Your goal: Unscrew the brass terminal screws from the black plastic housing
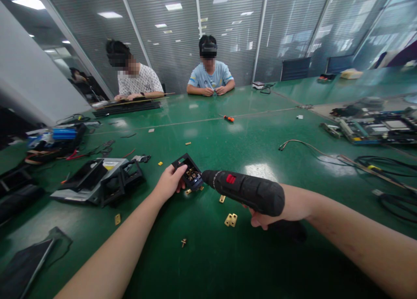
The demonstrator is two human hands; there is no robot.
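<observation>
My left hand (170,182) is closed on the near-left edge of a small black frame-like housing (188,171), its thumb lying over the top. Brass-coloured parts show inside the housing. In my right hand (260,216) is a black cordless drill (247,190) with a red switch on top. The drill's nose points left at the housing's right side; whether its tip touches anything I cannot tell. Just below the drill lie two brass plates (231,220) with holes, and another brass plate (222,198) sits closer to the housing. A few small screws (184,242) rest nearer to me.
Black frames (122,182) and a grey casing are piled at left, near a dark flat panel (26,264). An orange screwdriver (229,118) lies farther off. Cables (384,169) and circuit boards (384,125) occupy the right. Two people sit across the green table (260,147).
</observation>
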